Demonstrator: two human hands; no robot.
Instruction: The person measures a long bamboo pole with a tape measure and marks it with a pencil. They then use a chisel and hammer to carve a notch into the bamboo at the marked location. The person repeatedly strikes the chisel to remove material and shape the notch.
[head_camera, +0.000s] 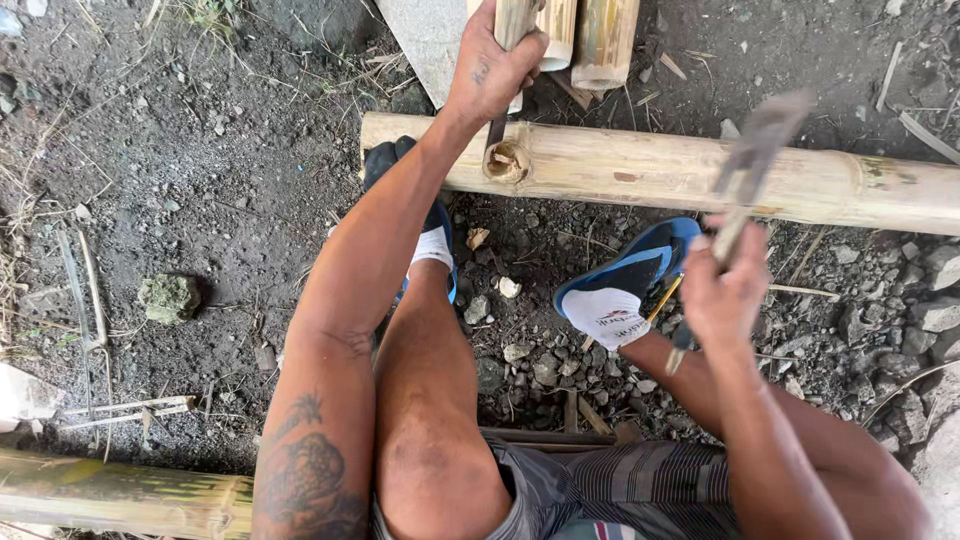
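Left hand grips a chisel on bamboo; right hand clenches a hammer

Even, soft daylight with no hard shadows or glare, ground and bamboo pole sharp, only the raised tool above the right hand smeared by motion blur.

The tool in the right hand is smeared by motion blur, so its head cannot be made out. The handle gripped by the left hand runs off the top edge, and its blade is partly sunk in a hole in the bamboo pole. That pole is cut off at the right edge, as is another bamboo length at the bottom-left corner.
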